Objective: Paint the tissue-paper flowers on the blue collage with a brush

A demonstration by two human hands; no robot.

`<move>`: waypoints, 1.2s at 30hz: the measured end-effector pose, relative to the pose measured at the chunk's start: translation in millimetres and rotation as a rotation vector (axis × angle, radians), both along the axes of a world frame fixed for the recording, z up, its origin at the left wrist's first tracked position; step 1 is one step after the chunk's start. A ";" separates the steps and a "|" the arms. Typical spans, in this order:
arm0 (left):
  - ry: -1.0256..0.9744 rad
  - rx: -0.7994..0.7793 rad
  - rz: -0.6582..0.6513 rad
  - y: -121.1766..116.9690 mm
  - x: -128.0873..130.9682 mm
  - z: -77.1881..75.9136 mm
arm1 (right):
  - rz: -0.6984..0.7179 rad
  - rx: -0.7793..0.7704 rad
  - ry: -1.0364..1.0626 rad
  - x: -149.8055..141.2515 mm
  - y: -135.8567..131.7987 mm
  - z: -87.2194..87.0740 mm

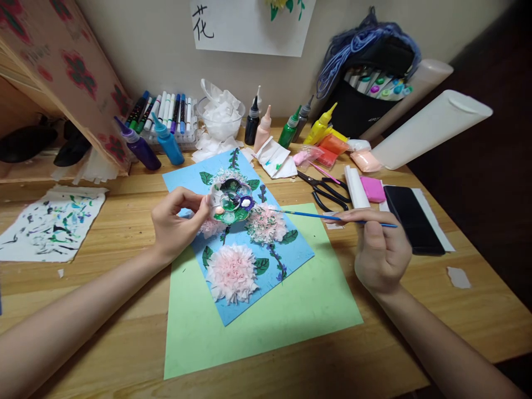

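Between thumb and fingers, my left hand (179, 221) grips a small paint palette (231, 220) with rounded wells, smeared with green, purple, white and dark paint. My right hand (383, 252) is closed around a thin blue paintbrush (320, 215); its tip points left, near the palette's right side. Beneath both lies a blue painted board (246, 303) with pink-white paper flowers (231, 274), green leaves and purple-dotted stems. The palette hides part of the upper flowers. A light green sheet (266, 346) is under the board.
Paint bottles (262, 128), a bowl of white tissue (221, 113) and a marker set (166, 113) line the wall. Scissors (326, 191), a black phone-like slab (412, 219) and a white tube (436, 130) lie right. A paint-stained cloth (52, 224) is left.
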State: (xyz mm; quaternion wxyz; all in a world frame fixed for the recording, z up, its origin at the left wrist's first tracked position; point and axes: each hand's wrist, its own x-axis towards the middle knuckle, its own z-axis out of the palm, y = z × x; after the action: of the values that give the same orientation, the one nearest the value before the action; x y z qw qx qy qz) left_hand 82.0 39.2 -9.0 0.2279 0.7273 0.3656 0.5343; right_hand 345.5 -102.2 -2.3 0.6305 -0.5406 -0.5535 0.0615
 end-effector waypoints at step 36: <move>0.011 0.000 -0.019 -0.2 -0.9 0.1 | 0.087 -0.158 0.149 5.9 2.0 -1.0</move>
State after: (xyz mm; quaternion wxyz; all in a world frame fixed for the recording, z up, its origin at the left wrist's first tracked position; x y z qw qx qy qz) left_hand 81.2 39.0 -8.9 0.2309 0.7337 0.3597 0.5281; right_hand 351.5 -100.2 -3.3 0.6221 -0.5581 -0.5215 0.1719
